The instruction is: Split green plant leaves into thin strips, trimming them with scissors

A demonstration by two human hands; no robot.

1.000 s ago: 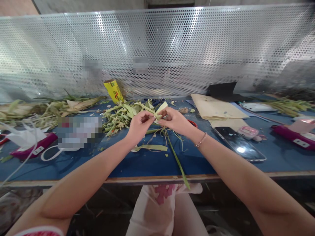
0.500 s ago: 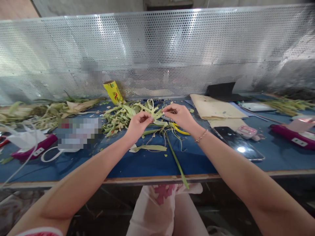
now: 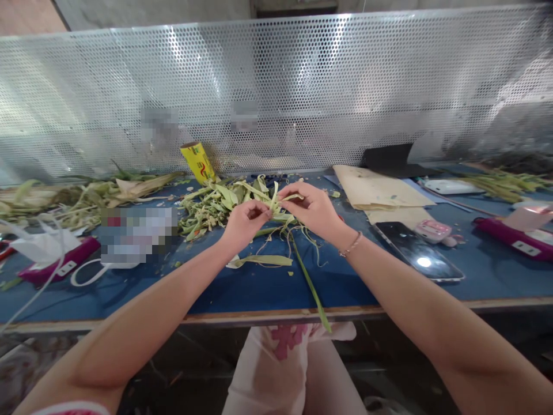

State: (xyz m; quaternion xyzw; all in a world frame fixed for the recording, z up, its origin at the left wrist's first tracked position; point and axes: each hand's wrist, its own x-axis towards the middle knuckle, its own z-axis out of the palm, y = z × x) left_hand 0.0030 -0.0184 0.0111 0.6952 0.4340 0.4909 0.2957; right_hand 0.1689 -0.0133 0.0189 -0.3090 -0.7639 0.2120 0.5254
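Pale green leaf strips are pinched between my two hands above the middle of the table. My left hand grips their lower left part with thumb and forefinger closed. Close beside it, my right hand pinches the strips from the right, one end standing up between the hands. Fingertips partly hide the folded part. Behind my left hand lies a heap of knotted green leaf pieces. Below the hands are a loose flat leaf and a long green leaf that hangs over the table edge.
A perforated metal panel stands along the back of the blue table. A yellow tube leans near the heap. To the right are brown paper, a phone, a pink case and a purple power strip.
My right hand has shifted left, closer to my left hand, and a strip end now stands more upright. The yellow curved thing below my right hand is now hidden.
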